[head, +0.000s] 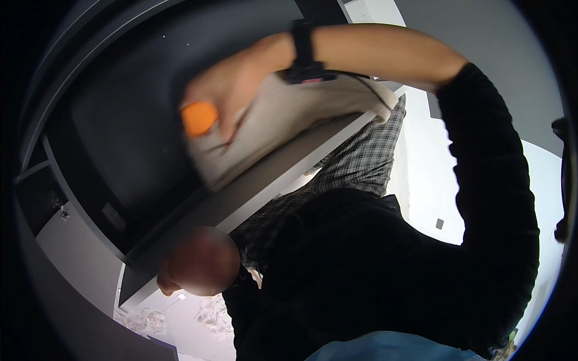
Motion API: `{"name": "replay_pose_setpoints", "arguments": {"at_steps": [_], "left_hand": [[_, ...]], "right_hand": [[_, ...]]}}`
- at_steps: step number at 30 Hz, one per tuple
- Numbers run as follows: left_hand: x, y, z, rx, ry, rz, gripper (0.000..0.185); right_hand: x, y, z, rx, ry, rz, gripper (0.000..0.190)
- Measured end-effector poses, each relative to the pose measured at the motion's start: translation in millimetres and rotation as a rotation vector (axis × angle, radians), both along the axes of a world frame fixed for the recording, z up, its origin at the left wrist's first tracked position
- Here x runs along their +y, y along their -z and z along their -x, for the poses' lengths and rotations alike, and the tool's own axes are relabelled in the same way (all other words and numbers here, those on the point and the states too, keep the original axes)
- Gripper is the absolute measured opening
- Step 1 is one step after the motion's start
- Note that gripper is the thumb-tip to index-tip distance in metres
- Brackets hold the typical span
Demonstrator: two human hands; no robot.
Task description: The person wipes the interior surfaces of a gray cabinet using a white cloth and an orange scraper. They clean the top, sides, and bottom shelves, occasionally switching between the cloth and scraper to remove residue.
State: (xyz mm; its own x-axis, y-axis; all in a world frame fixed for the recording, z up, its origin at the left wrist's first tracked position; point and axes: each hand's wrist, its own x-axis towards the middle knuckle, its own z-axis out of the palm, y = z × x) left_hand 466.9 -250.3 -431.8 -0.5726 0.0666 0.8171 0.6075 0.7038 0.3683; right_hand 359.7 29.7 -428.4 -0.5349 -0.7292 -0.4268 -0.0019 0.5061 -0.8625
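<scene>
My right hand (230, 90) is blurred over a dark tabletop (131, 108), its fingers around a small orange object (198, 118) that looks like a cap or lid; what lies under it is hidden. Below that hand a beige cloth (289, 113) lies along the front of the dark surface. A black strap with a small device (307, 67) circles my right wrist, and a thin cable runs from it. My left hand (201, 261) is at the near left part of the front edge (289, 176), mostly smeared out; a few fingertips show at the edge.
Crumpled clear plastic (214, 318) lies on the pale floor at the lower left. A grey panel (86, 248) stands at the left side. My plaid trousers (361, 158) are close against the front edge. Small white specks (164, 36) dot the dark surface.
</scene>
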Motion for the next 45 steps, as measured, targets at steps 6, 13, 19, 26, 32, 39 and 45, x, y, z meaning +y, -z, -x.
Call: {"name": "replay_pose_setpoints", "arguments": {"at_steps": [6,13,19,26,32,39,45], "left_hand": [[-12,27,-11,0.073,-0.585,0.71,0.013],[-102,114,-50,0.132,-0.836,1.23,0.021],[-49,47,-25,0.09,-0.235,0.455,0.036],[-109,115,-50,0.068,-0.727,0.9,0.022],[-67,88,-40,-0.286,-1.131,1.207,0.022],[-38,33,-13,-0.097,-0.338,0.385,0.029],[-24,10,6,0.133,0.177,-0.068,0.03]], "right_hand": [[-62,-13,28,0.039,-0.051,-0.042,0.059],[78,-7,-41,-0.009,0.105,-0.025,0.05],[176,-44,-101,-0.079,0.125,-0.64,0.06],[229,-58,-142,-0.164,0.14,-0.796,0.076],[221,-64,-148,-0.186,0.191,-0.909,0.08],[132,-48,-105,-0.065,0.192,-0.453,0.055],[0,-59,-45,0.013,0.163,-0.468,0.06]]}}
